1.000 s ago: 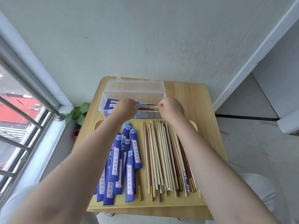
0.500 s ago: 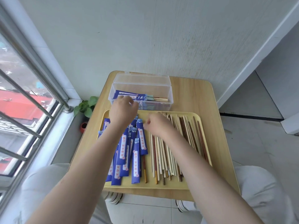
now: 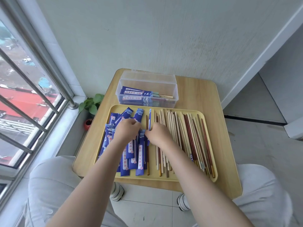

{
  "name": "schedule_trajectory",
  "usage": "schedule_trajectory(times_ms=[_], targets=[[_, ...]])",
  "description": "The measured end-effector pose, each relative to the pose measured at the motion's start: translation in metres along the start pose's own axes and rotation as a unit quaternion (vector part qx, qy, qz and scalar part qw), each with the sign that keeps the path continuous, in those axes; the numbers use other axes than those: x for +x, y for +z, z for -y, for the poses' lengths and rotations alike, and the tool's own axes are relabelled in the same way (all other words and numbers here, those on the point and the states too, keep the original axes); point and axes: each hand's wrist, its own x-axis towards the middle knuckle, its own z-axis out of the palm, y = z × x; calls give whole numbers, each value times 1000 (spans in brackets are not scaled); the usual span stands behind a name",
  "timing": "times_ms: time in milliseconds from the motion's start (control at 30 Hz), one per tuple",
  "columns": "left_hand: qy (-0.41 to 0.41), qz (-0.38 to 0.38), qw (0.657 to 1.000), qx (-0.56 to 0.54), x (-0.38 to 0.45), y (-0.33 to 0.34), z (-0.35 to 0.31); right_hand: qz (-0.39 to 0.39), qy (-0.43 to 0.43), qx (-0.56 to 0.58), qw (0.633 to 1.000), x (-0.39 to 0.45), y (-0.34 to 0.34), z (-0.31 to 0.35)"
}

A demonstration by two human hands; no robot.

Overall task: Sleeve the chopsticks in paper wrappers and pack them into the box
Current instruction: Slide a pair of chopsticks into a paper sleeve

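Observation:
A yellow tray (image 3: 164,177) holds a pile of blue paper wrappers (image 3: 126,161) on its left half. Several loose chopsticks (image 3: 188,136), pale and dark red, lie on its right half. Behind the tray stands a clear plastic box (image 3: 147,79) with sleeved chopsticks (image 3: 136,93) lying inside. My left hand (image 3: 127,130) rests on the wrapper pile with fingers curled round the top of a wrapper. My right hand (image 3: 158,133) pinches a blue wrapper (image 3: 149,118) that stands edge-on between the pile and the loose chopsticks. A single brown chopstick (image 3: 147,122) lies just left of it.
The tray and box sit on a small wooden table (image 3: 196,92) against a pale wall. A potted plant (image 3: 91,104) stands on the floor at the table's left, below a window with metal bars (image 3: 32,89). My knees flank the table's near edge.
Both hands have left the box and come down to the tray. The left hand now rests on the wrapper pile and the right hand has taken hold of a wrapper. The view has tilted down.

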Motion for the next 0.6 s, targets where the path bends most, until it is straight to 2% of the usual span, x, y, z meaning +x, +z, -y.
schedule_trajectory(times_ms=[100,200,300,367,533,600], targets=[[5,26,986,-162,-11,4,-14,-37,-42,50,997,-19,-17,-2],[4,85,953,-289,-21,14,-23,-42,-74,69,994,-35,-20,-2],[-15,118,912,-393,-27,30,-25,-43,-66,124,989,-38,-15,-16],[-23,121,903,-412,-31,36,-25,-35,-66,140,987,-40,-14,-26],[-39,113,908,-402,-39,50,-26,27,-64,168,983,-45,-31,-61],[-47,109,912,-393,-41,53,-28,-33,-42,145,988,-42,-39,-79]])
